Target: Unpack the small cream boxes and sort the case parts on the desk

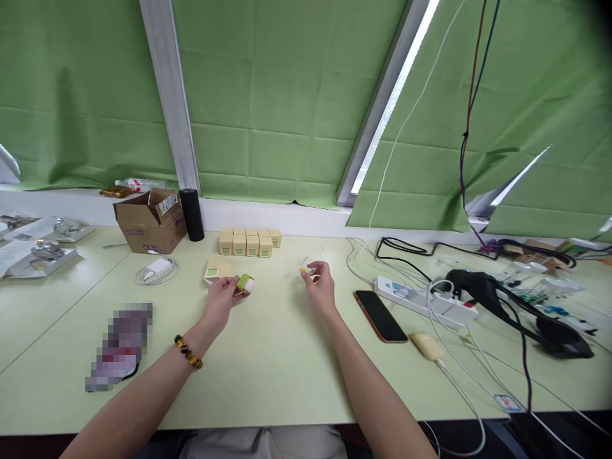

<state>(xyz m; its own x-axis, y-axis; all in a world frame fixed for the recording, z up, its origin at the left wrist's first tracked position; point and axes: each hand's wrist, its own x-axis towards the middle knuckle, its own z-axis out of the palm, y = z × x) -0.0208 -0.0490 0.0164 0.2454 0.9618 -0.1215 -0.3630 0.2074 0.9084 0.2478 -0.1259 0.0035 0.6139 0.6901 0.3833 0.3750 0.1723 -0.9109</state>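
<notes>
My left hand (222, 302) is closed on a small green-and-white block (246, 284), gripped between thumb and fingers just above the table. Too little of the block shows to tell its kind. Right behind that hand lies a small tan box (217, 268) with a green-edged label. To the right, my right hand (321, 288) pinches a thin white looped piece (308, 262), perhaps a cord, with a bit of yellow-green at the fingertips. Most of that piece is hidden by the fingers. Farther back, several small tan boxes (252, 244) stand packed together in rows.
On the right are a black phone (381, 316), a cream-coloured device (427, 347) on a cable, a white power strip (425, 303) and black headgear (511, 309). On the left are a cardboard box (152, 223), a black cylinder (192, 215), a coiled white charger (157, 270) and a pixelated item (122, 344).
</notes>
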